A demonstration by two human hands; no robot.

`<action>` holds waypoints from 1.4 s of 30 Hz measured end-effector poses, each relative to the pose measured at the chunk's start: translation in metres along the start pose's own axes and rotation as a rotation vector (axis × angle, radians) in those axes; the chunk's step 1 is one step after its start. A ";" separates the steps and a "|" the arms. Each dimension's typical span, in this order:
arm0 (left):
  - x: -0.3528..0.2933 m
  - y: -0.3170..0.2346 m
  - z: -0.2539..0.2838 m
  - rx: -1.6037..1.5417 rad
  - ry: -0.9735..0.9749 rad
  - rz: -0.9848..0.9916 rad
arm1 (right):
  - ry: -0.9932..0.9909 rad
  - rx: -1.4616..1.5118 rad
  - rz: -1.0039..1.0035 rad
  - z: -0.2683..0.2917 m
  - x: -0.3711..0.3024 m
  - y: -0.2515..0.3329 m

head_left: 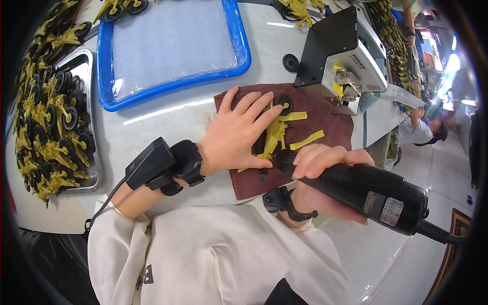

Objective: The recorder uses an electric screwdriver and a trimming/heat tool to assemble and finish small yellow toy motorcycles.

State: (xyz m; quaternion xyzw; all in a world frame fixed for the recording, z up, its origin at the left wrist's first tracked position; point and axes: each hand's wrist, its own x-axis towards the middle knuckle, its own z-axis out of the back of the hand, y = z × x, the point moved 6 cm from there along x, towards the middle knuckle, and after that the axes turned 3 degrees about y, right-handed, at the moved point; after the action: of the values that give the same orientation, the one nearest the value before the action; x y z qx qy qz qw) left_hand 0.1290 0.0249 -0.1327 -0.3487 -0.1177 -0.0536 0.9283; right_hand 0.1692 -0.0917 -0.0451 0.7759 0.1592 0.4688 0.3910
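On a dark red cloth [330,114] lies a yellow plastic toy part with a black spoked wheel [276,134]. My left hand [241,127] holds it down, fingers spread along its far side and thumb at its near side, so the palm hides some of it. My right hand [325,165] is wrapped around a black corded electric screwdriver [373,195]. The screwdriver's nose points at the near end of the yellow part; whether its tip touches is hidden. A loose-looking yellow strip [307,140] lies just beyond the screwdriver's nose.
To the left, a metal tray [96,152] is heaped with yellow parts and black wheels. A blue-rimmed tray [246,38] under clear film stands at the back. A black-and-white box-shaped machine [366,61] stands far right, beside a loose black wheel [291,63]. Another person [419,129] is at right.
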 end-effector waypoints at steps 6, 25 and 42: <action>-0.013 -0.005 0.010 -0.044 -0.099 0.004 | -0.146 -0.292 0.122 -0.021 0.000 -0.002; -0.412 0.141 0.382 0.650 -0.824 0.965 | -0.735 -0.720 -0.098 0.087 0.007 0.008; 0.009 0.265 0.251 0.820 0.191 0.624 | -0.982 -0.662 0.464 0.090 -0.033 0.145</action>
State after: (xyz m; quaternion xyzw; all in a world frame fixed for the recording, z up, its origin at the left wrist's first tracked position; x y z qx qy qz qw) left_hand 0.1400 0.3895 -0.1152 0.0314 0.0655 0.2443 0.9670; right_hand 0.2113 -0.2468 0.0218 0.7526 -0.3644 0.1555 0.5259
